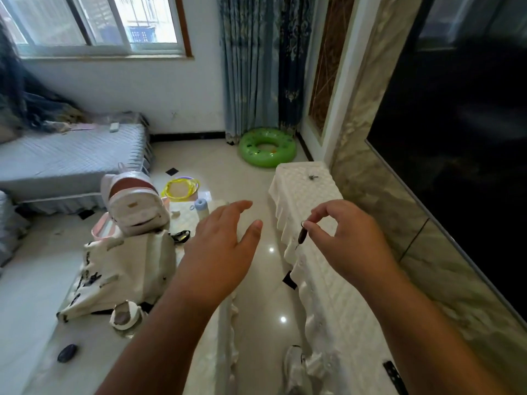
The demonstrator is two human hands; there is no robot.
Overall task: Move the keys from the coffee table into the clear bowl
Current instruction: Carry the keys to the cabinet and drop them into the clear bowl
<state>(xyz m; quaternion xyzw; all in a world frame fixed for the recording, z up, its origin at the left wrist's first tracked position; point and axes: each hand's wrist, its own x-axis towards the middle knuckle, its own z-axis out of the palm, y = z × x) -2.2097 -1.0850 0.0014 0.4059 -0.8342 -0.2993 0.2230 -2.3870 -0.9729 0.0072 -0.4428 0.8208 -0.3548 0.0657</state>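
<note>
glossy tiled floor runs between two cloth-covered surfaces. keys hang in the air over the floor gap, just beside the right cabinet edge, pinched by thumb and forefinger of the right hand, other fingers curled loose. left hand is left of the keys, flat, fingers spread, holding nothing. coffee table lies further left, with bags. can't spot a clear bowl.
</note>
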